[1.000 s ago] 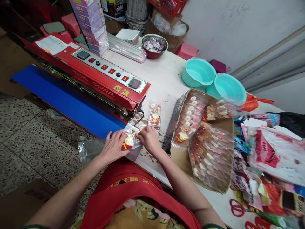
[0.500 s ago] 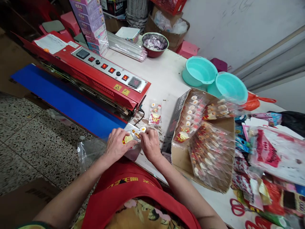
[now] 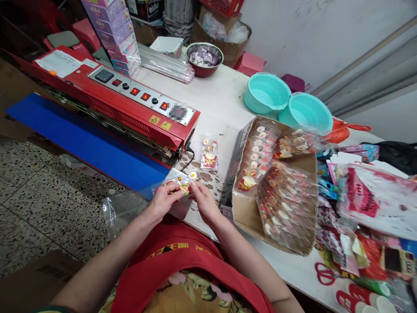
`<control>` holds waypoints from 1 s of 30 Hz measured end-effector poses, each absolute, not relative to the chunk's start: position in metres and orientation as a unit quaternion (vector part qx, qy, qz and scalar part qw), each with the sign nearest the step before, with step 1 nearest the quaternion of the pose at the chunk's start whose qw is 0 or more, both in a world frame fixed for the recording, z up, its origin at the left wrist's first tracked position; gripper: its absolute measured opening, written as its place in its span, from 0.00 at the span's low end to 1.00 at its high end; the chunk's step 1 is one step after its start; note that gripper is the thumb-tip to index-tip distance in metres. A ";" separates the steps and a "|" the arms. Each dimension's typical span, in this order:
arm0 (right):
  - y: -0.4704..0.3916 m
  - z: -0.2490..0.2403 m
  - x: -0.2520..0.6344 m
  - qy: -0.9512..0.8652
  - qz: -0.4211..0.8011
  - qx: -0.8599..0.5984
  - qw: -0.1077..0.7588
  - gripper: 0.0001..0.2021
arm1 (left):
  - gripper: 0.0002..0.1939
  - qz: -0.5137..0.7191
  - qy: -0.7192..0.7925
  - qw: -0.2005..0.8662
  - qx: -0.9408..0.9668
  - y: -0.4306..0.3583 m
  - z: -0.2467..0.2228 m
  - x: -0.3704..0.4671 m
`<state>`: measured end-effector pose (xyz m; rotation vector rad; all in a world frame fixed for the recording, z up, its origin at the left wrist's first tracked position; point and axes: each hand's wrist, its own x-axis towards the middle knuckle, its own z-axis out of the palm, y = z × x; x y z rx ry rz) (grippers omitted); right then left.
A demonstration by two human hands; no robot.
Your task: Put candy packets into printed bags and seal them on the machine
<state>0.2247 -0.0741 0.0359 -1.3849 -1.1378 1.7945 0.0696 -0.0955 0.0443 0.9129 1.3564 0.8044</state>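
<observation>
I see, nearest, the left hand (image 3: 167, 198) with curled fingers nearly closed on a clear plastic packet of small food-shaped pieces (image 3: 184, 187); the right hand (image 3: 203, 201) touches its right side, fingertips bunched (whether they pinch, I cannot tell). Fingers partly cover it, above a pale block (image 3: 180, 210). Beyond: an open brown cardboard box (image 3: 245, 209), right; a red machine (image 3: 112, 99) with blue belt (image 3: 94, 143), left; two turquoise basins (image 3: 267, 96).

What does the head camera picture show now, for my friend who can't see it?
A person's left hand and right hand hold a clear packet of tiny food shapes over a silvery box. On the left is a red machine with a blue belt; on the right, an open cardboard box of similar packets.
</observation>
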 end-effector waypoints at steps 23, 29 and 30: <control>-0.096 0.042 0.227 -0.450 0.669 -0.514 0.293 0.19 | 0.13 0.327 0.534 0.649 0.431 -0.105 0.056 0.056; -0.060 0.039 0.235 -0.584 0.526 -0.582 0.207 0.12 | 0.16 0.313 0.603 0.582 0.448 -0.093 0.041 0.046; -0.053 0.039 0.234 -0.623 0.469 -0.601 0.174 0.11 | 0.18 0.320 0.629 0.546 0.451 -0.091 0.039 0.043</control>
